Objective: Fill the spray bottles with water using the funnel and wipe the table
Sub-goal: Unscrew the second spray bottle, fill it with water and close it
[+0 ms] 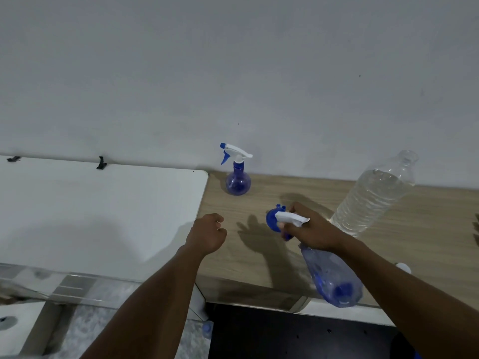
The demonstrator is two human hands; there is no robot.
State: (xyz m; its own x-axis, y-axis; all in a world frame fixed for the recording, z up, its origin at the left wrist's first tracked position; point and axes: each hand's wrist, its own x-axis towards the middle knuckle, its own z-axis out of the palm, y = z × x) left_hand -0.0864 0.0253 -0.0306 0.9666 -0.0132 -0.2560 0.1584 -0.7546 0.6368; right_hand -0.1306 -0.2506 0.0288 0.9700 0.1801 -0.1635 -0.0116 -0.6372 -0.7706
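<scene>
spray bottle in our right hand hangs tilted over the near edge of the wooden table, its long axis running from the white trigger head under our fingers down and toward us to the blue-tinted base. our right fingers are wrapped tight around the neck and head; whether one rests on the trigger we cannot tell. just beyond that hand, touching or nearly so, a blue funnel lies on the wood, and it is the right hand, not the left, that is nearer to it. our left hand hovers loosely curled and holds nothing, a little to the left of the funnel, near the seam with the white surface. a second spray bottle stands upright, cap on, by the wall, well beyond both hands. the clear water bottle, uncapped and mostly full, stands to the right. a small white cap-like object peeks out beside our right forearm. we judge the head must come off before filling. no brand, label or writing is readable anywhere.
</scene>
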